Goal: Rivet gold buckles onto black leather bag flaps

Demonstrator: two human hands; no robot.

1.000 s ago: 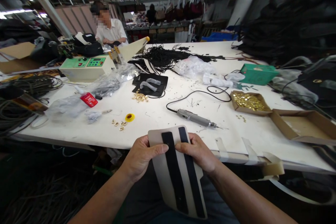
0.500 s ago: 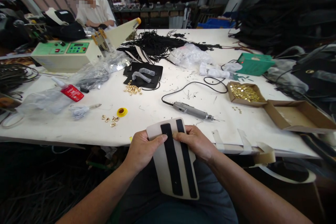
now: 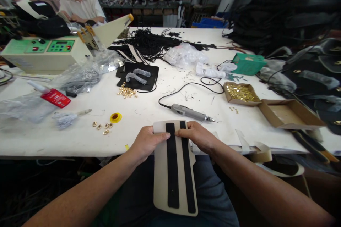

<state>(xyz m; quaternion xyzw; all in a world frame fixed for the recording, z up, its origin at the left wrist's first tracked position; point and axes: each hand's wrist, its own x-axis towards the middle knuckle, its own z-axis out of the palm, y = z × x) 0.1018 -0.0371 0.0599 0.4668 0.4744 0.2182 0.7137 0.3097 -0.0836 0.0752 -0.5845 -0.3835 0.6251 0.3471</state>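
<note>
A pale panel with two black strips (image 3: 159, 170) hangs over the lap at the table's front edge. My left hand (image 3: 146, 141) grips its upper left side, the thumb lying on the wider strip. Holding the upper right side is my right hand (image 3: 198, 135), its thumb tip also near that strip. The other fingers of both hands are hidden behind the panel. Just beyond it lies a grey electric screwdriver (image 3: 190, 112) with a black cable. To the left are a yellow ring-shaped roll (image 3: 115, 117) and several gold metal fittings (image 3: 106, 132).
On the white table (image 3: 144, 113) lie a red glue bottle (image 3: 55, 98), a black piece with wrapped handles (image 3: 151, 78), a box of gold parts (image 3: 241, 93), an open carton (image 3: 290, 113) and a green box (image 3: 249, 64). A machine (image 3: 45, 56) stands left; a person (image 3: 82, 5) is behind.
The view has shifted, so the table items appear further left. The panel hangs straighter and lower between both hands, which keep their hold.
</note>
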